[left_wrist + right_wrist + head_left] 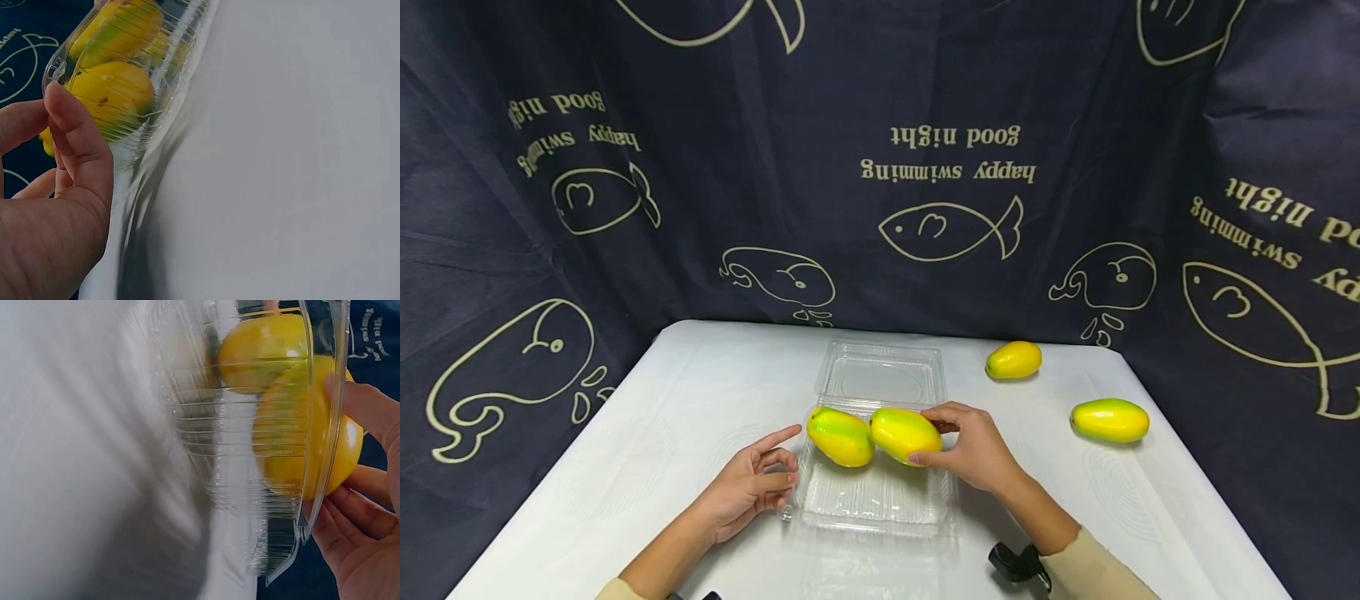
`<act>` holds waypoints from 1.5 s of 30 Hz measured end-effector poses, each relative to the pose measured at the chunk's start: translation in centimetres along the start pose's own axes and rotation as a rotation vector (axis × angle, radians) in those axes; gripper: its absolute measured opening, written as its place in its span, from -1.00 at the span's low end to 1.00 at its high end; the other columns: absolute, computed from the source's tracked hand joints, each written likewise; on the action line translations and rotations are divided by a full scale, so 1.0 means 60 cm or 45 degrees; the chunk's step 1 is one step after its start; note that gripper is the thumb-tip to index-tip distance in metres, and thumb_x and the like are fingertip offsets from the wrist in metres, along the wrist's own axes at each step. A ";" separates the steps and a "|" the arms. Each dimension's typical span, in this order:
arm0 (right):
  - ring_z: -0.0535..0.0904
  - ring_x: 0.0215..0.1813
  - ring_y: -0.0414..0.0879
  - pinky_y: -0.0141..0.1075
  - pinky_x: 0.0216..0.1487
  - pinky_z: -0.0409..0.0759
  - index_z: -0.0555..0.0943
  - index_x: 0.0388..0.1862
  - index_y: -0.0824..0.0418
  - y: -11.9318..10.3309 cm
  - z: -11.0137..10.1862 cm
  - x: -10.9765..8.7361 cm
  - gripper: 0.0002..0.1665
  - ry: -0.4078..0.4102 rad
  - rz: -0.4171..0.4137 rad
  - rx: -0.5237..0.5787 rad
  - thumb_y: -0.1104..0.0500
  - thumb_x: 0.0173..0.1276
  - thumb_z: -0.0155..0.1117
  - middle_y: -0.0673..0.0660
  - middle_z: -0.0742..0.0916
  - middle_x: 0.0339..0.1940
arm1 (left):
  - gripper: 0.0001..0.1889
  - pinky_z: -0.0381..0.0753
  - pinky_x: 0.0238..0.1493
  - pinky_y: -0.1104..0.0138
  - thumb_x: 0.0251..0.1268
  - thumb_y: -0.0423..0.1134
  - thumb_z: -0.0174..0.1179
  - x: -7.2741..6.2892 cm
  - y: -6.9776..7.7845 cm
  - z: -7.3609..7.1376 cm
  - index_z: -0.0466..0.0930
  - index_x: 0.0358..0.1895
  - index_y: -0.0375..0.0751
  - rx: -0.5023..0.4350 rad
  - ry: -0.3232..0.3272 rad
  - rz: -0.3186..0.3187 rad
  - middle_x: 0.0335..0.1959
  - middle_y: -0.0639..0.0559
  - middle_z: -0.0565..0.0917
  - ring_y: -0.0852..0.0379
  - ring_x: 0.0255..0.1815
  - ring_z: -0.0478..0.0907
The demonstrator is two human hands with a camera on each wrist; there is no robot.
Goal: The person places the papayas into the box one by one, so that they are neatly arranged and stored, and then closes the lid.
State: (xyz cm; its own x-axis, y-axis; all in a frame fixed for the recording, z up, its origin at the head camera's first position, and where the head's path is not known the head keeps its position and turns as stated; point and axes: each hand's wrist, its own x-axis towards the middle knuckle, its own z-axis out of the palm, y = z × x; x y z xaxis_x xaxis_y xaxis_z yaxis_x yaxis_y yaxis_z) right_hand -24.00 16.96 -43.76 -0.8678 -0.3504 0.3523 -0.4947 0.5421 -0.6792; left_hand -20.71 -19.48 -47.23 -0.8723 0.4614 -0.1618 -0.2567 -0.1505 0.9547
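Observation:
A clear plastic clamshell box (880,508) lies on the white table with its lid (880,375) folded back. Over its base are two yellow-green papayas side by side: a left papaya (841,437) and a right papaya (906,435). My right hand (973,450) grips the right one from its outer end, thumb on the near side and fingers behind. At the box's left edge, my left hand (748,487) is loosely bent, index finger pointing toward the left papaya. In the left wrist view, a fingertip (56,94) is at the box's rim corner.
Two more papayas lie on the table to the right: one papaya (1013,360) near the back edge, another papaya (1109,420) near the right edge. A dark blue curtain (947,292) with fish drawings hangs behind and at both sides of the white table (625,467).

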 end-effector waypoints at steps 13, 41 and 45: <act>0.72 -0.05 -0.10 -0.32 0.00 0.78 0.75 0.06 0.20 -0.001 0.000 0.004 -0.30 -0.037 0.005 -0.034 -0.03 -0.08 0.76 0.01 0.79 -0.04 | -0.13 0.64 -0.39 0.49 0.41 -0.52 0.17 0.001 0.000 0.000 -0.11 0.67 -0.19 0.000 -0.006 0.001 -0.17 0.13 0.53 0.25 -0.45 0.51; 0.74 -0.07 -0.10 -0.23 -0.01 0.79 0.73 0.07 0.29 -0.016 -0.008 0.013 -0.31 -0.178 0.077 -0.176 0.03 -0.03 0.74 0.08 0.78 -0.02 | -0.11 0.67 -0.39 0.50 0.41 -0.51 0.18 0.001 0.000 0.000 -0.15 0.67 -0.20 -0.006 -0.014 0.006 -0.15 0.14 0.52 0.27 -0.44 0.52; 0.74 -0.08 -0.10 -0.25 -0.02 0.78 0.73 0.05 0.30 -0.017 -0.009 0.014 -0.32 -0.179 0.056 -0.196 0.04 -0.03 0.74 0.09 0.79 -0.04 | -0.10 0.67 -0.39 0.50 0.40 -0.50 0.19 0.001 0.000 0.001 -0.15 0.67 -0.21 -0.004 -0.013 0.004 -0.16 0.14 0.52 0.27 -0.45 0.52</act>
State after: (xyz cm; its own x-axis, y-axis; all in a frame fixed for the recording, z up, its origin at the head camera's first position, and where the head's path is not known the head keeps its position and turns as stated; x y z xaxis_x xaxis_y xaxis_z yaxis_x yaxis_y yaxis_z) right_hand -24.24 16.53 -42.46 -0.8788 -0.4214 0.2239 -0.4674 0.6657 -0.5817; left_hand -20.75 -19.41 -47.23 -0.8688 0.4699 -0.1560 -0.2552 -0.1550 0.9544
